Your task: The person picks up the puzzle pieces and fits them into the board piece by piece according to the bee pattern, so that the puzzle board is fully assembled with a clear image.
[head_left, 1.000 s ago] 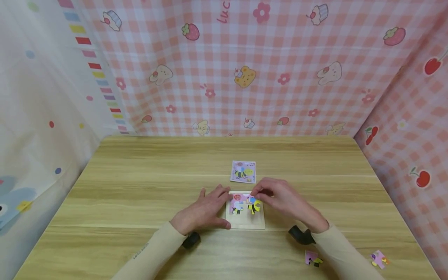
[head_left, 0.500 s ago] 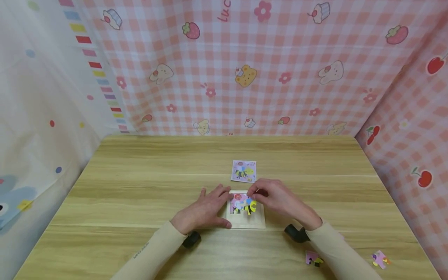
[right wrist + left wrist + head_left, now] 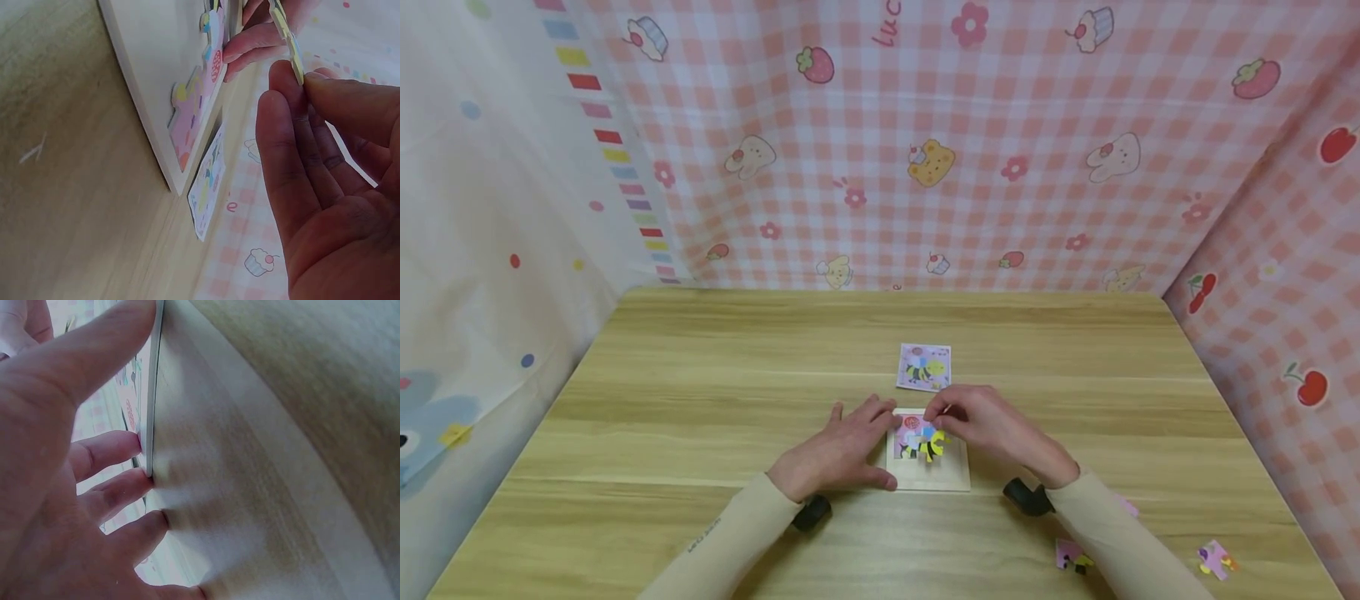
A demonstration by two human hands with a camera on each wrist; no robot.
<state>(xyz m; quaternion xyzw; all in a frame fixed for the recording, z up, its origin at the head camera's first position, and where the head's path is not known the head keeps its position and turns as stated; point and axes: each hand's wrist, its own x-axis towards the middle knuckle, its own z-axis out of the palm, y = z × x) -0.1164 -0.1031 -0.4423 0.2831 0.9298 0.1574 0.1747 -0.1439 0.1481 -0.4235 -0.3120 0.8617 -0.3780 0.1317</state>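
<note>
A light wooden puzzle tray [image 3: 928,479] lies on the table, with fitted pink jigsaw pieces [image 3: 187,115] along its far side. My right hand [image 3: 992,423] pinches a yellow and black jigsaw piece [image 3: 935,447] between thumb and fingertips, raised over the tray. The right wrist view shows that piece [image 3: 289,47] nearly edge-on, apart from the tray's surface. My left hand [image 3: 838,452] has its fingers spread at the tray's left edge. Its thumb and fingertips [image 3: 139,442] touch that edge. Part of the tray's right side is covered by my right hand.
A picture card [image 3: 923,367] of a bee lies just behind the tray. Loose jigsaw pieces rest at the front right: a pink and yellow piece [image 3: 1072,556], a pink piece [image 3: 1216,558], and another pink piece [image 3: 1127,504] partly under my sleeve. A gingham curtain [image 3: 880,208] hangs behind the table.
My right hand has shifted slightly left with the pinched piece, over the middle of the tray. A pink loose piece has come partly into view beside my right sleeve. My left hand stays put.
</note>
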